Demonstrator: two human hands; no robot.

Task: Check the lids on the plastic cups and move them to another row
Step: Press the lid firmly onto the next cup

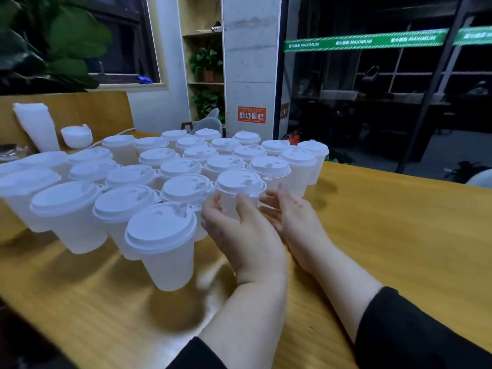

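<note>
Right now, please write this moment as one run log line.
left hand: holds cup | right hand: open beside cup | lid: on | table

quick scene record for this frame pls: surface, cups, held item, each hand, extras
surface: wooden table
cups: many lidded white plastic cups clustered in rows, centre-left
held item: lidded cup at the cluster's near right edge
left hand: fingers curled round the cup's body
right hand: fingers relaxed at the cup's right side; contact unclear
extras: stack of unlidded cups lying tilted and stack of lids, far left
</note>
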